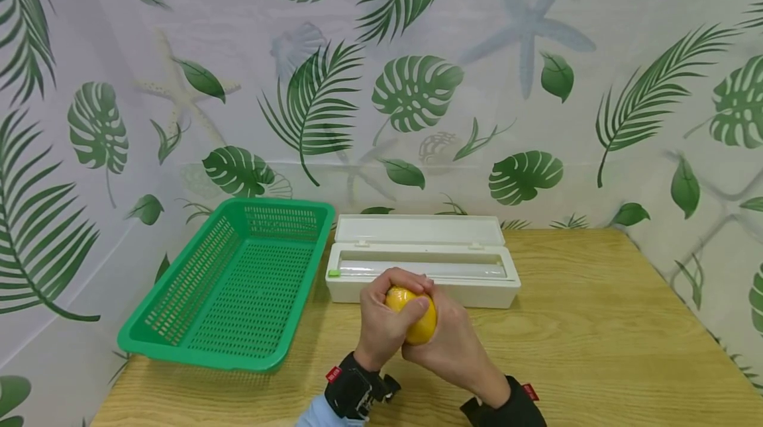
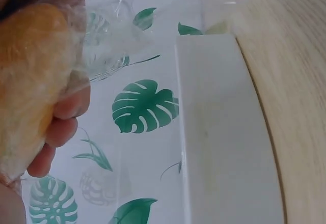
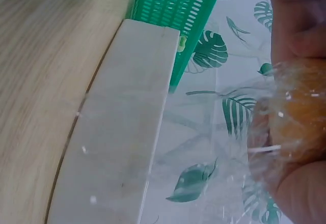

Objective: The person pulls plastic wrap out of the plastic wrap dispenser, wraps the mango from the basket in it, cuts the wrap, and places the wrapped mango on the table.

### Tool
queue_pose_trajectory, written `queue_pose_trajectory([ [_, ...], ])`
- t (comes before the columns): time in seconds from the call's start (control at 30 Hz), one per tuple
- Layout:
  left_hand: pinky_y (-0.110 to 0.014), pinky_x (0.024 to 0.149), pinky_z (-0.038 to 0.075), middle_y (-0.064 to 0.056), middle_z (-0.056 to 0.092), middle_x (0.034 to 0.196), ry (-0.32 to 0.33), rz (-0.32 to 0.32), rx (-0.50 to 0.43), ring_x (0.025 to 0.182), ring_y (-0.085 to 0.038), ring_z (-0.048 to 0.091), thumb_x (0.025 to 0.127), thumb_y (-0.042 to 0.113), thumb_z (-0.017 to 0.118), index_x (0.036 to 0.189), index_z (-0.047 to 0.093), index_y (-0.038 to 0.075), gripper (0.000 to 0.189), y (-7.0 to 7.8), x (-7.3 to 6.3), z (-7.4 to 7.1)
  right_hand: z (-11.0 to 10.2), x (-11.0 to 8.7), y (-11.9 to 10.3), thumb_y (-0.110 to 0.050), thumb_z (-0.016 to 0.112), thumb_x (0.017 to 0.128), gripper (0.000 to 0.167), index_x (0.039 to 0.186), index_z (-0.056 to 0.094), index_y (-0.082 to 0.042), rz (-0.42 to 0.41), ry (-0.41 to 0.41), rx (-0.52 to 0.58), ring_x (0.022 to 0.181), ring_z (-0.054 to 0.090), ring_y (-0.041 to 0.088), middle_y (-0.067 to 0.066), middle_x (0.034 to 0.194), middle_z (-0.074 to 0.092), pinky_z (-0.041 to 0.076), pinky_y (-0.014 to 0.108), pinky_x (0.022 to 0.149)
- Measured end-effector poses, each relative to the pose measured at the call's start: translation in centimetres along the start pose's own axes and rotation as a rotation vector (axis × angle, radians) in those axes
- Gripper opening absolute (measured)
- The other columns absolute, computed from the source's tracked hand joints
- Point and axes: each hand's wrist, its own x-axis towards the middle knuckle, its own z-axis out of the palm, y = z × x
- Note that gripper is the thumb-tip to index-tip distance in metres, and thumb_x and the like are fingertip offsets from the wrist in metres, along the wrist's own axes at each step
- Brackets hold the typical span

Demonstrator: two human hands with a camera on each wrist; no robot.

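Both hands grip a rounded yellow fruit (image 1: 424, 329) in front of the white box. My left hand (image 1: 381, 328) curls round its left side, the thumb lying across it. From the right, my right hand (image 1: 456, 351) wraps it, fingers meeting those of the left at the top. Clear plastic film covers the fruit (image 2: 28, 76) in the left wrist view, with loose film (image 2: 109, 43) sticking out past it. Crinkled film (image 3: 257, 127) also shows beside the fruit (image 3: 300, 114) in the right wrist view. Its exact kind is hard to tell under the film.
Behind the hands stands a white cling film dispenser (image 1: 485, 296), its lid (image 1: 417, 230) raised, a film roll (image 1: 357, 269) inside and a green slider (image 1: 334, 273) at its left end. A green plastic basket (image 1: 128, 341) sits left on the wooden table (image 1: 596, 347). A leaf-patterned cloth (image 1: 465, 129) hangs behind.
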Motion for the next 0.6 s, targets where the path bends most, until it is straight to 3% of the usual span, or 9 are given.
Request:
queue_pose_trajectory([
  [0.23,-0.042,0.077,0.059,-0.029,0.061,0.076,-0.14,0.097,-0.047,0.08,-0.025,0.07,0.085,0.005,0.066,0.078,0.061,-0.008,0.015,1.1,0.6,-0.1,-1.2,-0.5,-0.3,-0.006,0.081,0.07,0.059,0.121,0.052,-0.009,0.122,-0.25,0.297,0.071,0.058,0.011,0.004,0.095,0.061,0.054,0.029,0.059],
  [0.43,-0.043,0.068,0.06,-0.03,0.06,0.068,-0.233,0.154,-0.115,0.07,-0.033,0.068,0.093,0.011,0.065,0.074,0.061,-0.01,0.028,1.3,0.8,0.0,-2.3,-0.5,-0.4,-0.01,0.082,0.073,0.048,0.113,0.055,-0.009,0.094,-0.399,0.429,0.068,0.057,0.011,0.005,0.089,0.061,0.053,0.028,0.057],
  [0.6,-0.037,0.063,0.059,-0.031,0.057,0.065,-0.258,0.14,-0.158,0.061,-0.037,0.063,0.095,0.012,0.061,0.072,0.059,-0.012,0.034,1.2,0.9,-0.2,-2.8,-0.4,-0.5,-0.01,0.079,0.073,0.044,0.11,0.056,-0.005,0.147,-0.489,0.499,0.069,0.058,0.01,0.008,0.09,0.06,0.053,0.028,0.058],
])
